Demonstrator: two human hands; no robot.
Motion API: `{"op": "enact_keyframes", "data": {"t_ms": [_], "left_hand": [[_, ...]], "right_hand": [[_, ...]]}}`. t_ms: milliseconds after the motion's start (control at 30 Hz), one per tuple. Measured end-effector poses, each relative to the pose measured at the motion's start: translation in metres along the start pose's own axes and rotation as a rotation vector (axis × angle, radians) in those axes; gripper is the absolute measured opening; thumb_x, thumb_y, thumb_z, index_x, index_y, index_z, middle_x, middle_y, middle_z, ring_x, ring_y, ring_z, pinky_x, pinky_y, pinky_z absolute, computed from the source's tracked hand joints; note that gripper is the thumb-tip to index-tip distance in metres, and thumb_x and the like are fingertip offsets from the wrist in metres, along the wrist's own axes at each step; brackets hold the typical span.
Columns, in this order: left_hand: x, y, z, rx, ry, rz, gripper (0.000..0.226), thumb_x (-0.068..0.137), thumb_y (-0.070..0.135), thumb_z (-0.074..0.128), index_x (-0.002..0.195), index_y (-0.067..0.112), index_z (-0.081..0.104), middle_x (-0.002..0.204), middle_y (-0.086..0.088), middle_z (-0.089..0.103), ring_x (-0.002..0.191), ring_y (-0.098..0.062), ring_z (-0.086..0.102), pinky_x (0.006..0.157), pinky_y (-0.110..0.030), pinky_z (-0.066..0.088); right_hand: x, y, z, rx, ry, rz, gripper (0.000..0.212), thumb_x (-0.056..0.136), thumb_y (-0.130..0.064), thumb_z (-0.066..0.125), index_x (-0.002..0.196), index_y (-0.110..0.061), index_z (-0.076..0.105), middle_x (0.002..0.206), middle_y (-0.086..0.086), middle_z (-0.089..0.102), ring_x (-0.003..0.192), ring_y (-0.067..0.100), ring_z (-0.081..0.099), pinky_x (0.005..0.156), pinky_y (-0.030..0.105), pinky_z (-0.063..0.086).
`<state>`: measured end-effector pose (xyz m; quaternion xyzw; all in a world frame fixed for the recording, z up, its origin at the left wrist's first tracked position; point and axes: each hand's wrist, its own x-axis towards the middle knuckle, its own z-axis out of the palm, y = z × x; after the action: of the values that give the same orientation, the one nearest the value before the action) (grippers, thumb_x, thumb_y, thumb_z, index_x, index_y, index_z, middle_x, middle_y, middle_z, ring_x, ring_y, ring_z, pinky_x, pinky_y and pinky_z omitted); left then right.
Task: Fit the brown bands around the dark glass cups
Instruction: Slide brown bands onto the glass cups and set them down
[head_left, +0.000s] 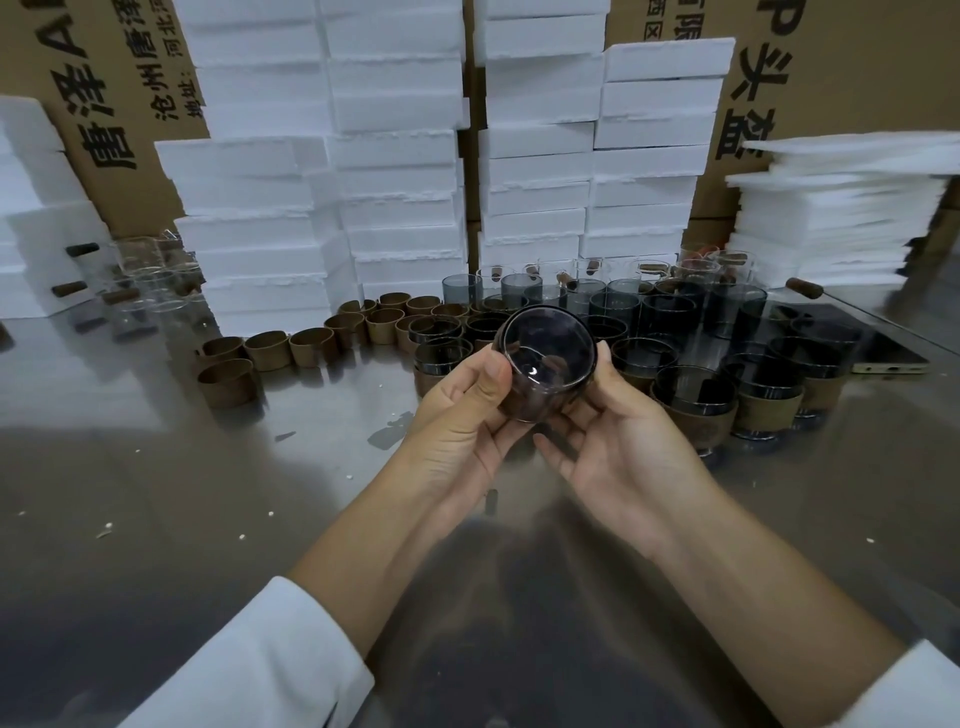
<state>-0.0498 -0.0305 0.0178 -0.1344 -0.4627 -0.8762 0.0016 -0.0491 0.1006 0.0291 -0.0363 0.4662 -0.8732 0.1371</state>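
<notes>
Both my hands hold one dark glass cup (545, 358) above the steel table, its mouth tilted toward me. My left hand (457, 415) grips its left side with the thumb on the rim. My right hand (618, 436) cups its right side and underside. A brown band seems to sit around the cup's lower part, mostly hidden by my fingers. Loose brown bands (267, 351) lie in a curved row to the left. Cups wearing bands (693, 405) stand at the right, and bare dark cups (675, 312) stand behind them.
Stacks of white foam boxes (395, 156) and cardboard cartons (109, 93) wall off the back. Clear glass cups (150, 291) stand at the far left. Foam sheets (831, 218) pile up at the right, with a phone (883, 353) lying beside the cups. White crumbs dot the table (156, 493).
</notes>
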Motion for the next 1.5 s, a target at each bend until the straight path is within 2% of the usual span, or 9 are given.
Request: {"op": "enact_keyframes", "data": {"t_ms": [233, 400, 500, 633, 733, 833, 1033, 1267, 1500], "left_hand": [[-0.002, 0.007, 0.001, 0.081, 0.06, 0.03, 0.112, 0.034, 0.04, 0.095, 0.132, 0.003, 0.054, 0.116, -0.014, 0.067, 0.097, -0.018, 0.067, 0.077, -0.025, 0.056], [-0.001, 0.007, -0.004, 0.431, 0.007, 0.076, 0.068, 0.06, 0.01, 0.082, 0.121, 0.031, 0.062, 0.116, 0.0, 0.07, 0.108, -0.013, 0.065, 0.087, -0.022, 0.052], [-0.002, 0.005, -0.007, 0.609, -0.01, 0.098, 0.072, 0.061, 0.013, 0.081, 0.122, 0.043, 0.058, 0.118, 0.0, 0.068, 0.106, -0.007, 0.064, 0.087, -0.02, 0.051], [-0.003, 0.006, -0.017, 0.607, 0.052, -0.017, 0.078, 0.062, 0.03, 0.086, 0.133, 0.027, 0.052, 0.113, -0.006, 0.07, 0.103, -0.013, 0.065, 0.084, -0.02, 0.051], [-0.006, 0.005, -0.019, 0.517, 0.014, -0.098, 0.056, 0.07, 0.046, 0.071, 0.121, 0.022, 0.063, 0.106, -0.004, 0.073, 0.098, -0.015, 0.068, 0.079, -0.02, 0.051], [-0.004, 0.002, -0.017, 0.486, 0.034, -0.046, 0.051, 0.069, 0.047, 0.075, 0.111, 0.019, 0.068, 0.106, -0.003, 0.073, 0.1, -0.014, 0.069, 0.078, -0.019, 0.053], [-0.001, 0.007, -0.032, 0.606, 0.066, 0.023, 0.06, 0.066, 0.033, 0.081, 0.121, 0.017, 0.063, 0.114, -0.005, 0.07, 0.112, -0.02, 0.063, 0.1, -0.035, 0.048], [-0.001, 0.015, -0.058, 0.895, 0.013, 0.006, 0.056, 0.057, 0.026, 0.078, 0.11, 0.026, 0.06, 0.102, 0.007, 0.07, 0.093, 0.001, 0.067, 0.08, -0.01, 0.047], [0.003, 0.021, -0.077, 0.911, 0.172, -0.009, 0.057, 0.052, 0.027, 0.08, 0.104, 0.025, 0.058, 0.101, 0.004, 0.068, 0.089, -0.008, 0.068, 0.074, -0.012, 0.05]], "right_hand": [[0.003, 0.001, -0.003, -0.213, 0.051, -0.018, 0.039, 0.096, -0.05, 0.041, 0.1, -0.024, 0.07, 0.09, -0.004, 0.074, 0.077, 0.009, 0.067, 0.083, 0.033, 0.047], [0.002, -0.006, -0.007, -0.062, -0.03, 0.109, 0.053, 0.094, -0.06, 0.035, 0.1, -0.021, 0.069, 0.091, 0.002, 0.077, 0.075, 0.012, 0.072, 0.063, 0.027, 0.051], [0.002, -0.005, -0.007, -0.03, -0.031, 0.064, 0.038, 0.092, -0.049, 0.049, 0.109, -0.019, 0.067, 0.101, 0.007, 0.075, 0.088, 0.017, 0.072, 0.065, 0.028, 0.056], [0.005, -0.005, -0.01, -0.017, 0.027, -0.119, 0.029, 0.089, -0.031, 0.059, 0.115, -0.018, 0.065, 0.1, 0.004, 0.075, 0.088, 0.015, 0.072, 0.071, 0.027, 0.059], [0.003, -0.001, -0.01, -0.231, 0.073, -0.289, 0.05, 0.085, -0.021, 0.067, 0.133, -0.025, 0.053, 0.115, -0.002, 0.068, 0.098, 0.007, 0.069, 0.085, 0.024, 0.056], [0.002, 0.006, -0.01, -0.393, 0.014, -0.394, 0.055, 0.083, -0.014, 0.071, 0.133, -0.029, 0.052, 0.103, -0.017, 0.07, 0.098, -0.004, 0.066, 0.081, 0.013, 0.053], [0.007, 0.011, -0.013, -0.532, -0.026, -0.41, 0.055, 0.084, -0.01, 0.071, 0.131, -0.03, 0.052, 0.115, -0.02, 0.063, 0.111, -0.006, 0.059, 0.093, 0.014, 0.048], [0.01, 0.016, -0.017, -0.828, 0.067, -0.314, 0.057, 0.087, -0.023, 0.07, 0.139, -0.03, 0.047, 0.127, -0.013, 0.05, 0.113, 0.006, 0.055, 0.092, 0.025, 0.047], [0.011, 0.014, -0.019, -0.805, 0.106, -0.307, 0.04, 0.089, -0.02, 0.067, 0.126, -0.03, 0.056, 0.112, -0.015, 0.055, 0.1, 0.002, 0.059, 0.079, 0.016, 0.046]]}}
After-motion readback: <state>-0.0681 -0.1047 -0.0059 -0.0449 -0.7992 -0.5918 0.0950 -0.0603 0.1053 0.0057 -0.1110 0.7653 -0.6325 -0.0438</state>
